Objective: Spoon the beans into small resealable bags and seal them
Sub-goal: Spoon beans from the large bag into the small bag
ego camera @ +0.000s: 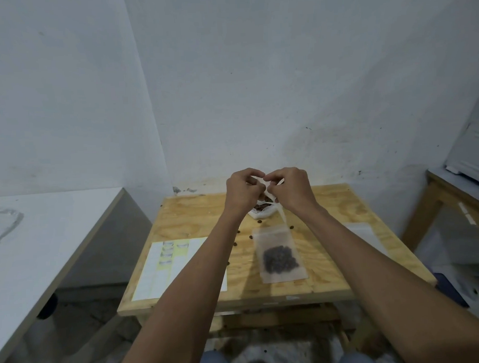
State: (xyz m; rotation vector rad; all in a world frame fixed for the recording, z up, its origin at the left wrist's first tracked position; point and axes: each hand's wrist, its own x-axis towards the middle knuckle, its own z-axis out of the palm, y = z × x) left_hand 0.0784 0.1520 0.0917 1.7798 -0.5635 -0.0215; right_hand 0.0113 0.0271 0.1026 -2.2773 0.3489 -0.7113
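Plywood tabletop point(325, 262) carries, nearest, a filled bag point(279, 257) lying flat, with loose beans point(259, 221) scattered beyond it. Farther off, the left hand point(242, 190) and right hand point(289, 186) pinch a small bag point(265, 183) above the open bean sack point(262, 209). A slipped pinch could spill more beans or leave the seal gaping.

Small plywood table point(326, 205), bare pale wood, set against the wall. Lying on it: a filled resealable bag point(279, 254), flat, dark beans massed at its middle; a white sheet point(165, 268) with a yellow strip at the left front; an open white bag of brown beans point(262, 209) at the back; loose beans point(259, 221) scattered between; a clear sheet point(362, 230) at right, faint.
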